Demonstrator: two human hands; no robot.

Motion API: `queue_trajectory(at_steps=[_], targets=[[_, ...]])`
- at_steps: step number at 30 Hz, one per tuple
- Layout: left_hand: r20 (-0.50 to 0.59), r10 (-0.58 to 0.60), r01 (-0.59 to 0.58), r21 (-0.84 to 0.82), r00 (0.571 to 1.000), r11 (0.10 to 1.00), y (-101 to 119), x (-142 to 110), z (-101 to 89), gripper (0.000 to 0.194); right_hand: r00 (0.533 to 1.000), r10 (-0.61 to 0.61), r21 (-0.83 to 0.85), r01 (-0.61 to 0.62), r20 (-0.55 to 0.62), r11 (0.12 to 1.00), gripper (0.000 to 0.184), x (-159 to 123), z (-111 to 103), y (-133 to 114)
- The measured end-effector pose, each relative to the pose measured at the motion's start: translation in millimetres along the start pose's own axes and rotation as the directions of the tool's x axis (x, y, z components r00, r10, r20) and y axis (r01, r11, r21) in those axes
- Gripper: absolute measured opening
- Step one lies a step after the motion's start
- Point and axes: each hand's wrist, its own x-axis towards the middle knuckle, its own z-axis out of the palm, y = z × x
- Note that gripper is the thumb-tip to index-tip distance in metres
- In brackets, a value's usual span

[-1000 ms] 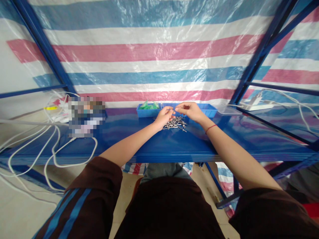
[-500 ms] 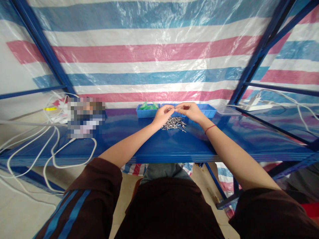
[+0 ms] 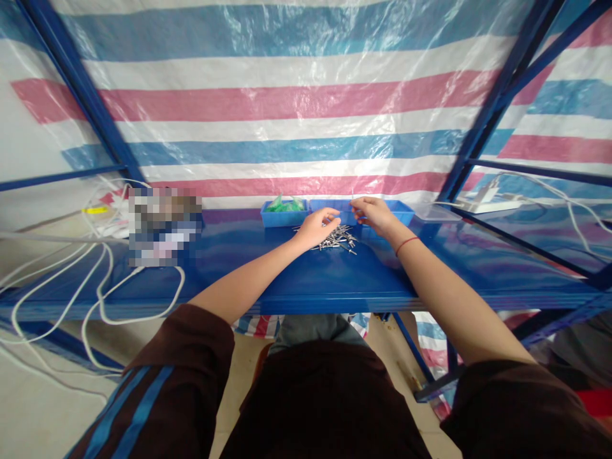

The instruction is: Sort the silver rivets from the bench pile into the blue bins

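A pile of small silver pins that look like blind rivets [image 3: 338, 239] lies on the blue metal table [image 3: 306, 271]. My left hand [image 3: 317, 228] is over the left side of the pile, its thumb and forefinger apart and nothing visible between them. To the right, and separated from it by a small gap, is my right hand [image 3: 375, 214], in front of a long blue bin [image 3: 400, 215]. Its thumb and forefinger are pinched together; anything between them is too small to make out.
Behind my left hand stands a smaller blue bin [image 3: 280, 219] with green plastic [image 3: 285, 204] in it. White cables [image 3: 112, 280] loop at the left, beside a blurred-out patch. A clear lid-like sheet [image 3: 437, 212] and a white power strip [image 3: 492, 199] are at the right.
My fingertips met above the pile half a second ago; now the hands have parted. The right hand moved slightly right, and the left thumb and forefinger have spread.
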Motion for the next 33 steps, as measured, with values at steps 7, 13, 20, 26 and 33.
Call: queue_trajectory(at_steps=[7,13,20,26,33], targets=[[0.386,0.199,-0.319,0.278,0.901,0.906,8.1,-11.0,-0.3,0.013,0.92,0.327,0.299,-0.256,-0.218,0.919,0.015,9.1,-27.3,-1.7],[0.441,0.195,-0.337,0.272,0.876,0.901,9.3,-14.2,3.3,0.012,0.971,0.203,0.215,-0.173,-0.123,0.961,0.009,6.2,-20.1,-3.1],[0.231,0.221,-0.288,0.312,0.947,0.906,11.2,-9.3,0.3,0.016,0.981,-0.044,-0.091,0.062,0.19,0.994,0.016,-7.6,-3.5,-9.1],[0.079,0.157,-0.171,0.217,0.984,0.961,1.0,-0.6,-7.5,0.01,0.857,-0.125,-0.214,0.262,0.499,0.941,0.026,-9.4,0.0,-4.8],[-0.106,-0.105,0.084,-0.184,0.989,0.979,-5.8,2.3,5.3,0.018,0.834,-0.087,-0.242,0.256,0.544,0.936,0.02,-4.8,0.4,2.1]])
